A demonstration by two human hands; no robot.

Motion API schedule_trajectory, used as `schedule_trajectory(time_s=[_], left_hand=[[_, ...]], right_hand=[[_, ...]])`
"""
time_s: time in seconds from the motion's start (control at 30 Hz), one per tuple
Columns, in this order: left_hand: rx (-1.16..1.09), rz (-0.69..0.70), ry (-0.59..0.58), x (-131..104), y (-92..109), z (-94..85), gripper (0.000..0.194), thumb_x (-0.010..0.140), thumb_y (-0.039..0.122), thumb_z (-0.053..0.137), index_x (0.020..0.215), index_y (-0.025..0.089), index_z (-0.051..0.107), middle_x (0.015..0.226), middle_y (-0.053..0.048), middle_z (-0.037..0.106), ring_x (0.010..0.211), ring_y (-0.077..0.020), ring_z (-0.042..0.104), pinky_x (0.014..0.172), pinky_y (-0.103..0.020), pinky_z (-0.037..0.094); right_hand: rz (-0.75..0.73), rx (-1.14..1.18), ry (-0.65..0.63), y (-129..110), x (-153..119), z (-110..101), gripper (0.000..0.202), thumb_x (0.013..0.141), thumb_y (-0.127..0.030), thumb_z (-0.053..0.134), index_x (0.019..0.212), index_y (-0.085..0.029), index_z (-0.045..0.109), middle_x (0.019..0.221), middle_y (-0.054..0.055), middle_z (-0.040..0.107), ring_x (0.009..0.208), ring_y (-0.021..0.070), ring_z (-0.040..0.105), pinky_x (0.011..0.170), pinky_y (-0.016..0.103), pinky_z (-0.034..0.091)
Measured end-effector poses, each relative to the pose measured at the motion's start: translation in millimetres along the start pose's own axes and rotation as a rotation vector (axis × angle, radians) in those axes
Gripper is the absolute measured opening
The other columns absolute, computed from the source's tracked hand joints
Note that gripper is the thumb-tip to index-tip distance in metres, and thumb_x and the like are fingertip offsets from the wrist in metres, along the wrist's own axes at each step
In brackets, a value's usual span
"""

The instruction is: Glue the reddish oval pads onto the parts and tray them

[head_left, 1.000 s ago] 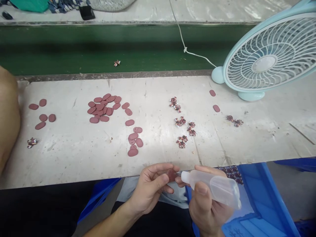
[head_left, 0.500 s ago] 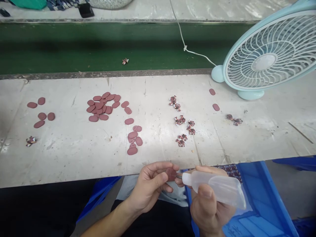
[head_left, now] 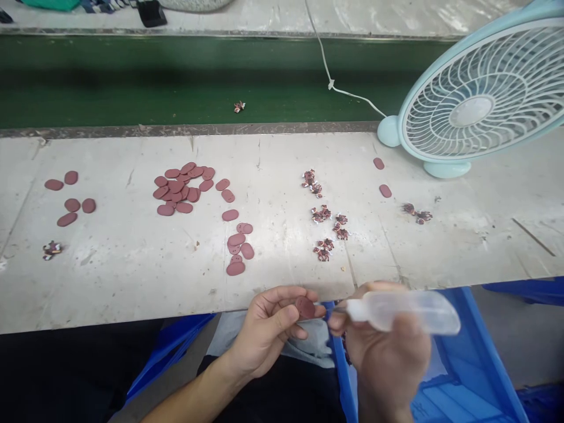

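Between thumb and fingers, my left hand (head_left: 268,329) pinches a reddish-brown oval disc (head_left: 305,307) just off the table's front edge. My right hand (head_left: 388,358), a little blurred, is wrapped round a translucent squeeze bottle (head_left: 409,311) with a white cap and a thin nozzle. The nozzle points left toward the disc, with a gap between them. More oval discs lie in a pile (head_left: 180,191) on the table, and others form a loose column (head_left: 236,239) beside it. Small brown-and-white figures (head_left: 321,214) sit in clusters farther right.
A light blue fan (head_left: 471,111) stands at the right rear, its white cable (head_left: 326,70) running backward. Behind the table (head_left: 132,282) runs a green belt (head_left: 154,106) carrying one small figure. Under my right hand is a blue crate (head_left: 480,352). A few discs (head_left: 72,205) lie far left.
My right hand has drawn the bottle to the right, away from the disc. The left hand stays nearly still. On the green belt, the small figure has shifted right.
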State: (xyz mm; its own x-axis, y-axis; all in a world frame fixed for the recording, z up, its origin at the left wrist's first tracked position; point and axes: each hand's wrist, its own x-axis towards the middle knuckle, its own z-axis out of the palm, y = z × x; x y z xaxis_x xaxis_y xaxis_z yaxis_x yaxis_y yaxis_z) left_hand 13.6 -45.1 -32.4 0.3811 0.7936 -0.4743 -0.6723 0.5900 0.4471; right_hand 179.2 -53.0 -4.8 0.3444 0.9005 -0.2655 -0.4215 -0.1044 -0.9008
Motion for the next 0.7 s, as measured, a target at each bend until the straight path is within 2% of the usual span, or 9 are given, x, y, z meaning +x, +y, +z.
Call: schedule_trajectory(time_s=[0.07,0.17,0.27,0.37,0.43,0.47,0.53,0.6,0.7], left_hand=[[0.001,0.001,-0.01,-0.4,1.7,-1.4,0.019,0.084,0.022,0.078,0.103,0.02,0.079,0.112,-0.009,0.079,0.099,-0.024,0.077,0.061,-0.014,0.06],[0.0,0.013,-0.024,0.0,6.4,-3.8,0.019,0.084,0.023,0.078,0.103,0.021,0.079,0.112,-0.008,0.079,0.101,-0.0247,0.077,0.061,-0.014,0.06],[-0.005,0.022,-0.008,1.2,11.8,-8.1,0.019,0.084,0.025,0.078,0.102,0.02,0.079,0.11,-0.009,0.079,0.101,-0.0246,0.076,0.061,-0.014,0.059],[-0.015,0.036,0.029,2.4,17.1,-15.1,0.02,0.083,0.025,0.079,0.102,0.02,0.079,0.111,-0.009,0.079,0.101,-0.0251,0.076,0.061,-0.014,0.059],[-0.025,0.051,0.063,3.3,21.0,-19.7,0.021,0.082,0.025,0.08,0.103,0.02,0.079,0.113,-0.009,0.078,0.101,-0.0255,0.076,0.061,-0.015,0.058],[-0.03,0.059,0.081,3.7,23.1,-21.4,0.021,0.082,0.025,0.08,0.102,0.02,0.079,0.112,-0.01,0.078,0.101,-0.0256,0.076,0.061,-0.016,0.058],[-0.039,0.067,0.11,4.6,27.2,-22.9,0.022,0.08,0.026,0.082,0.101,0.019,0.079,0.112,-0.011,0.078,0.1,-0.026,0.076,0.061,-0.017,0.058],[-0.046,0.067,0.129,6.0,30.5,-22.0,0.024,0.078,0.028,0.084,0.099,0.018,0.079,0.11,-0.012,0.078,0.099,-0.0264,0.076,0.06,-0.018,0.057],[-0.049,0.07,0.122,9.6,32.3,-20.0,0.028,0.074,0.03,0.087,0.096,0.016,0.079,0.108,-0.013,0.078,0.096,-0.0274,0.077,0.058,-0.018,0.057]], right_hand=[[0.148,0.446,-0.049,-10.8,31.1,-10.6,0.028,0.083,-0.046,0.068,0.1,-0.024,0.067,0.064,0.0,0.06,0.053,0.0193,0.065,0.039,0.027,0.053],[0.614,1.289,-0.247,-11.5,89.1,-44.8,0.039,0.078,-0.03,0.07,0.114,-0.026,0.059,0.078,0.0,0.06,0.072,0.0195,0.067,0.05,0.028,0.06],[0.727,1.46,-0.346,-4.9,130.5,-72.8,0.034,0.078,-0.018,0.062,0.109,-0.027,0.052,0.068,-0.006,0.053,0.06,0.013,0.063,0.043,0.02,0.056],[0.664,1.492,-0.429,-8.4,130.5,-70.2,0.033,0.077,-0.019,0.068,0.106,-0.025,0.054,0.061,-0.009,0.05,0.052,0.0117,0.06,0.037,0.018,0.053],[0.52,1.353,-0.479,-15.8,114.6,-47.9,0.033,0.078,-0.029,0.074,0.105,-0.024,0.056,0.059,-0.01,0.047,0.045,0.0088,0.055,0.031,0.014,0.045],[0.399,1.114,-0.484,-19.6,107.1,-31.5,0.029,0.082,-0.037,0.072,0.103,-0.024,0.057,0.059,-0.01,0.044,0.041,0.0066,0.049,0.028,0.012,0.039],[0.103,0.386,-0.442,-25.7,102.5,8.7,0.028,0.09,-0.051,0.06,0.096,-0.024,0.058,0.058,-0.01,0.041,0.038,0.0048,0.042,0.028,0.013,0.033],[-0.109,-0.258,-0.389,-28.2,119.2,54.9,0.032,0.092,-0.055,0.054,0.089,-0.024,0.059,0.058,-0.008,0.044,0.042,0.0079,0.046,0.035,0.018,0.039],[-0.255,-0.631,-0.399,-25.7,180.4,127.6,0.028,0.091,-0.048,0.06,0.088,-0.021,0.065,0.073,0.0,0.065,0.066,0.0163,0.065,0.059,0.028,0.053]])
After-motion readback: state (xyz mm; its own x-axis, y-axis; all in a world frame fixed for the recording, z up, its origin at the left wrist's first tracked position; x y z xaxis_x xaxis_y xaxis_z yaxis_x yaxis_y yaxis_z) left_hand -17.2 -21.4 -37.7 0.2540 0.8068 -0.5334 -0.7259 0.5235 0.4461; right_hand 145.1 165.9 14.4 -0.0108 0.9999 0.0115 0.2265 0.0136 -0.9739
